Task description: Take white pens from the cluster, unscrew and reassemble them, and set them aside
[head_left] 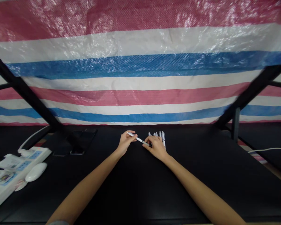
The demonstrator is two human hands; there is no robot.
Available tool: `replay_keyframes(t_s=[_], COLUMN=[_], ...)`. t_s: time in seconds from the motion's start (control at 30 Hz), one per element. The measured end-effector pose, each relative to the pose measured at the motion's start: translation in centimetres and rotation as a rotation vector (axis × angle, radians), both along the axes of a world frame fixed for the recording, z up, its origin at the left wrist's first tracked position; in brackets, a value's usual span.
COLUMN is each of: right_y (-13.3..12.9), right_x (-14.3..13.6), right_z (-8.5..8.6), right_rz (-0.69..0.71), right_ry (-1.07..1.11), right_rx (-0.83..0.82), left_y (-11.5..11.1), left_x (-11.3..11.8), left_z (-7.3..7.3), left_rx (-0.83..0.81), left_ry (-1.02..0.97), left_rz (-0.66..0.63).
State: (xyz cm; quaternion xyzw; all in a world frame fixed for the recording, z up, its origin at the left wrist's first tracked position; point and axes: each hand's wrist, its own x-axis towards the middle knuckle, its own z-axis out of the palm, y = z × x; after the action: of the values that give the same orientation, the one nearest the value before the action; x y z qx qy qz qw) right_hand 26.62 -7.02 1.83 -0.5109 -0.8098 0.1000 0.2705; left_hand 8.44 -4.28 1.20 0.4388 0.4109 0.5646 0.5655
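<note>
A slim white pen slants between my two hands over the black table. My left hand pinches its upper left end between thumb and fingers. At the lower right end, which looks greyish, the fingers of my right hand close on the same pen. Several more white pens lie side by side just beyond my right hand, their clip ends pointing away from me. My right hand partly covers that row, so the lower parts of most of them are hidden.
On the left lie a white power strip with plugs and a white rounded mouse-like object. Dark phone-like slabs rest near a black slanted bar. Another bar rises at right. Behind hangs a striped plastic sheet.
</note>
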Motion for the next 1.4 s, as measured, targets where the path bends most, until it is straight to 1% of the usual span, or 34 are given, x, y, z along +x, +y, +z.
replay_keyframes(t_s=[0.17, 0.3, 0.4, 0.53, 0.67, 0.77, 0.9, 1.07, 1.4], right_y=[0.08, 0.25, 0.34, 0.27, 0.22, 0.28, 0.22, 0.08, 0.31], right_x=[0.05, 0.18, 0.26, 0.23, 0.21, 0.27, 0.26, 0.21, 0.32], right_z=[-0.08, -0.24, -0.34, -0.24, -0.14, -0.19, -0.07, 0.19, -0.19], right_rz=[0.048, 0.032, 0.038, 0.059, 0.046, 0.053, 0.072, 0.053, 0.091], right_ry=[-0.012, 0.022, 0.000, -0.019, 0.018, 0.000, -0.012, 0.000, -0.037], right_rx=[-0.004, -0.001, -0.005, -0.019, -0.018, -0.024, -0.034, -0.048, -0.049], left_y=[0.06, 0.19, 0.25, 0.19, 0.09, 0.05, 0.06, 0.13, -0.02], left_x=[-0.05, -0.11, -0.09, -0.05, -0.03, -0.02, -0.04, -0.02, 0.02], left_z=[0.00, -0.25, -0.33, -0.16, 0.03, 0.09, 0.01, -0.16, 0.16], left_rx=[-0.010, -0.004, -0.004, -0.010, -0.011, -0.019, -0.014, -0.007, -0.015], left_ry=[-0.008, -0.016, -0.016, -0.014, -0.020, -0.016, -0.008, -0.011, -0.007], left_rz=[0.004, 0.007, 0.007, 0.000, -0.002, -0.005, -0.003, 0.002, -0.002])
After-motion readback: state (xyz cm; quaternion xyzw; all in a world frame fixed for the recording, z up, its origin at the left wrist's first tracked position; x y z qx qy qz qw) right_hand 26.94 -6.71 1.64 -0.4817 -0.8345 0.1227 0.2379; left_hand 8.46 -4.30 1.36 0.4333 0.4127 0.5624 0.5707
